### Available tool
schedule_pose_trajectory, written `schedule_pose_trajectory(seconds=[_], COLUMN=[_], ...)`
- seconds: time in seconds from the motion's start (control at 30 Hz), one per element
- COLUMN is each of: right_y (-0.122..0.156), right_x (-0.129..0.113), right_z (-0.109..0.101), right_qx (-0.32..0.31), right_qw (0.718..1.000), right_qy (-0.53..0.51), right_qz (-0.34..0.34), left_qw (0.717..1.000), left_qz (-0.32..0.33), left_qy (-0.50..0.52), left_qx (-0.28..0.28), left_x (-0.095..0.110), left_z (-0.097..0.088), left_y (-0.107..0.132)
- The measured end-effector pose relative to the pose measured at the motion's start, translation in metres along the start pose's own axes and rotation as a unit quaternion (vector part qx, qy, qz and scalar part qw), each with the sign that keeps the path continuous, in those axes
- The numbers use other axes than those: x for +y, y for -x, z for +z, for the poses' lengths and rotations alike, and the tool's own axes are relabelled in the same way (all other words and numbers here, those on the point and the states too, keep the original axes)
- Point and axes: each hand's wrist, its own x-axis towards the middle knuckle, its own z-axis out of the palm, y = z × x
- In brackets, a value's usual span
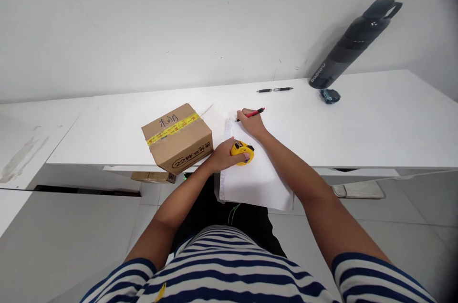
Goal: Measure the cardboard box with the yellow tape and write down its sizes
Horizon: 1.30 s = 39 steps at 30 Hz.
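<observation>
My left hand (223, 156) grips a yellow tape measure (246, 151) with black parts, above the lower half of a white sheet of paper (255, 186). Higher on the sheet, my right hand (252, 123) is closed around a red pen with black ends (255, 113). The pen's lower end is at the paper near its top left. The sheet hangs partly over the desk's front edge. Left of my left hand sits a cardboard box (179, 137) with yellow tape across it and handwriting on top.
A black pen (275, 89) lies near the wall on the white desk (375, 126). A tall dark bottle (352, 45) stands at the back right, with a small dark blue object (329, 96) at its base. Another carton (152, 177) shows below the desk edge.
</observation>
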Motion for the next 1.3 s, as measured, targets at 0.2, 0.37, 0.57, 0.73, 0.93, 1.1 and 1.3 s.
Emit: schedule_pose_trajectory(seconds=[0.2, 0.37, 0.57, 0.73, 0.93, 1.1, 1.3], right_y=[0.0005, 0.0019, 0.0032, 0.0036, 0.0053, 0.0043, 0.0012], right_x=[-0.0007, -0.0022, -0.0024, -0.0028, -0.0004, 0.0023, 0.0063], right_z=[-0.0008, -0.001, -0.0011, -0.002, -0.0003, -0.0011, -0.0007], right_qx=[-0.015, -0.008, 0.009, -0.003, 0.015, 0.016, 0.026], right_qw=[1.0, 1.0, 1.0, 1.0, 1.0, 1.0, 1.0], right_qy=[-0.002, -0.003, 0.001, 0.0, -0.003, -0.002, 0.01], right_qz=[-0.004, -0.005, 0.002, -0.002, -0.006, -0.009, -0.005], left_qw=[1.0, 1.0, 1.0, 1.0, 1.0, 1.0, 1.0], left_qz=[0.025, -0.004, -0.002, 0.004, 0.001, -0.002, 0.004], left_qy=[-0.001, 0.01, 0.004, 0.005, -0.001, -0.004, -0.011], left_qx=[0.001, -0.003, -0.002, -0.006, -0.008, -0.008, -0.003], left_x=[-0.0043, -0.0041, -0.0021, -0.0015, -0.0029, -0.0033, -0.006], left_z=[0.0012, 0.0009, 0.0003, -0.0001, -0.001, -0.001, 0.0005], left_y=[-0.0015, -0.0003, 0.0003, 0.0011, 0.0011, 0.0011, -0.002])
